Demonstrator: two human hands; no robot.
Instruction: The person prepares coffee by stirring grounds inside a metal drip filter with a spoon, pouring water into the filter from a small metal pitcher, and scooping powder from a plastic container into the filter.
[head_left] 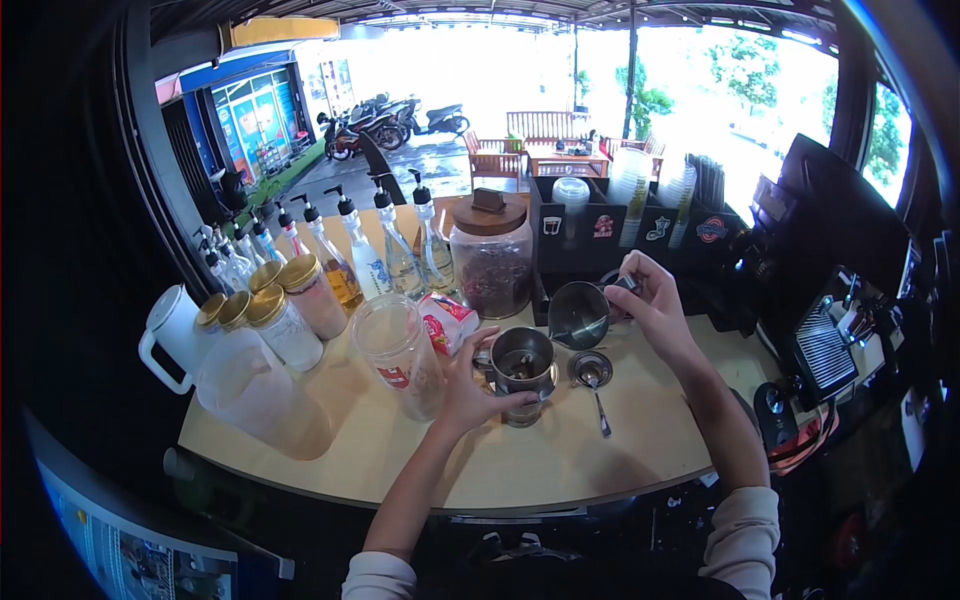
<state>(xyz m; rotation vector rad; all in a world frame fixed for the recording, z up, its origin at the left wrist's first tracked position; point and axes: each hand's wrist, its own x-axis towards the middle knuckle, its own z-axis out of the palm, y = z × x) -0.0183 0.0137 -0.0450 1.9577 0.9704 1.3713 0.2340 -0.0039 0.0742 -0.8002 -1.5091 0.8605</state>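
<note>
My left hand [475,390] is wrapped round a metal cup [523,362], thumb along its near side and fingers at its left. The cup stands upright on the counter, apparently on a clear base, with some dark matter inside. Raised to the right, my right hand [645,295] grips the handle of a small pitcher [579,316]. This pitcher tilts left, its lip close to the cup's upper right rim; no stream is visible. Just right of the cup, a spoon [601,405] rests with its bowl in a small round metal dish [577,369].
Left of the cup stand a tall clear container [392,335], a red-and-white packet [450,318], a frosted jug [245,385] and gold-lidded jars [312,290]. Pump bottles [397,250] and a wooden-lidded jar [490,260] line the back. A black cup organizer [605,222] stands behind the pitcher.
</note>
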